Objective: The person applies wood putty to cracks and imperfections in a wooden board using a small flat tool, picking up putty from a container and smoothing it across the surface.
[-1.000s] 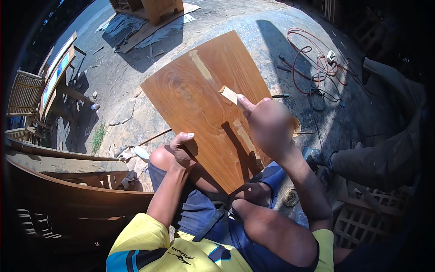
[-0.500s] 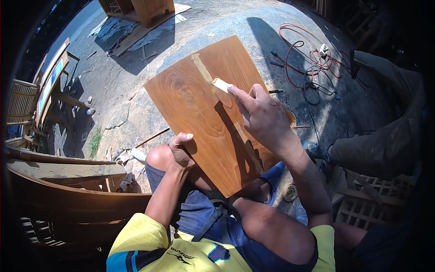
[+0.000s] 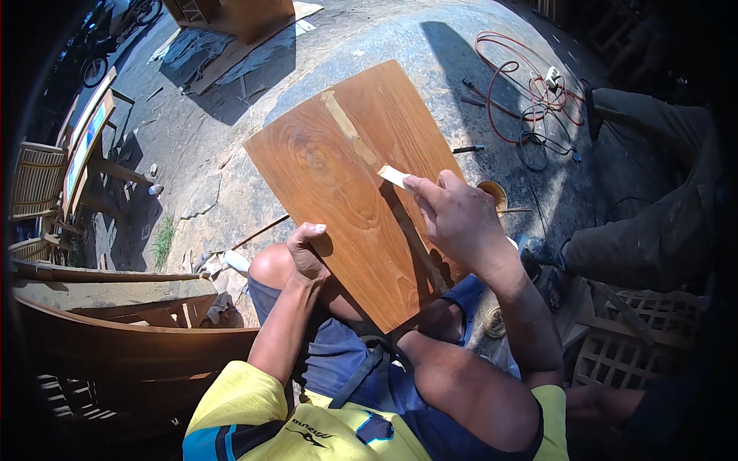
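Bright sun fell on the gray, cracked ground [image 3: 192, 173], and a brown cabinet [image 3: 257, 23] stood far across it. Someone in a yellow shirt [image 3: 242, 396] sat low, with a wooden board [image 3: 323, 207] slanted over their lap. The left hand [image 3: 307, 253] was clamped on the board's left edge, its thumb on top and its other fingers mostly tucked out of sight. The right hand [image 3: 463, 219] was apart from the left one, out over the board's right side, and it pinched a small, pale, flat scraper [image 3: 393, 176]. The scraper's tip was by the low end of a tan, smeary stripe [image 3: 344, 121] that ran down from near the board's top edge. I could not tell if the tip was pressing on the wood. Just past the right hand sat a round tub [image 3: 500, 194], and farther off a red cord [image 3: 489, 100] lay in loops. Another person's leg [image 3: 653, 253], in gray pants, was off to the right. Over on the left stood a slatted chair [image 3: 38, 173].
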A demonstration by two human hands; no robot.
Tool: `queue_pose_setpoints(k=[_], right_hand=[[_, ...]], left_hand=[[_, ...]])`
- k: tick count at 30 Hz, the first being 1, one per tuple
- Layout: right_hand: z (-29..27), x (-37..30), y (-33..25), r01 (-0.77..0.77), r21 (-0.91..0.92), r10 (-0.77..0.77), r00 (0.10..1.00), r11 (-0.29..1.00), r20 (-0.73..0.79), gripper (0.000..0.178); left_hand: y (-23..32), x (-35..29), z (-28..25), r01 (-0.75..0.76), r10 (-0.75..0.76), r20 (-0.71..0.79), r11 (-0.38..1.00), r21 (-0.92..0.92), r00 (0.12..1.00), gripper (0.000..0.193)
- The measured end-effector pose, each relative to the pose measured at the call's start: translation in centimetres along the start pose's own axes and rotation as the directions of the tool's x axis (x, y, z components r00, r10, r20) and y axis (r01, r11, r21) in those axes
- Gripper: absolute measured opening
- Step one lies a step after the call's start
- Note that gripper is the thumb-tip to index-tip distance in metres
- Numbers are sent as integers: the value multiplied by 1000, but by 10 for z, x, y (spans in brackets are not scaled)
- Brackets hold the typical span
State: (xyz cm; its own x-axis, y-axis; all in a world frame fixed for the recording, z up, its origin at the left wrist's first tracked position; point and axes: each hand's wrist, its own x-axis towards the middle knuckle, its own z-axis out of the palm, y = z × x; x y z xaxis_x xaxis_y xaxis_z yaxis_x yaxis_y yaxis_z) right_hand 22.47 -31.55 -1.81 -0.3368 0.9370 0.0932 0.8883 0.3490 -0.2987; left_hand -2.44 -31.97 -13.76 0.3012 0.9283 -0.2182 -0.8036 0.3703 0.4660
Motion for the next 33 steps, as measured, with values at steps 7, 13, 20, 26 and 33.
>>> queue_pose_setpoints(k=[7, 13, 20, 26, 33], right_hand=[[-22, 41, -18, 94, -56, -103, 977, 994, -187, 21], [-4, 19, -8, 34, -136, -36, 999, 990, -10, 20], [-7, -16, 5, -3, 58, 12, 989, 998, -148, 30], [5, 0, 0, 48, 43, -39, 979, 998, -198, 30], [9, 15, -15, 46, -68, -53, 993, 997, -106, 30]], left_hand=[[-3, -2, 6, -9, 6, 55, 999, 52, 998, 80], [-1, -2, 3, 18, -19, 30, 999, 38, 999, 82], [1, 5, 3, -68, 69, 15, 996, -49, 997, 82], [-1, 2, 12, -42, 45, 40, 996, -80, 998, 83], [6, -3, 5, -67, 70, 78, 997, -45, 994, 84]])
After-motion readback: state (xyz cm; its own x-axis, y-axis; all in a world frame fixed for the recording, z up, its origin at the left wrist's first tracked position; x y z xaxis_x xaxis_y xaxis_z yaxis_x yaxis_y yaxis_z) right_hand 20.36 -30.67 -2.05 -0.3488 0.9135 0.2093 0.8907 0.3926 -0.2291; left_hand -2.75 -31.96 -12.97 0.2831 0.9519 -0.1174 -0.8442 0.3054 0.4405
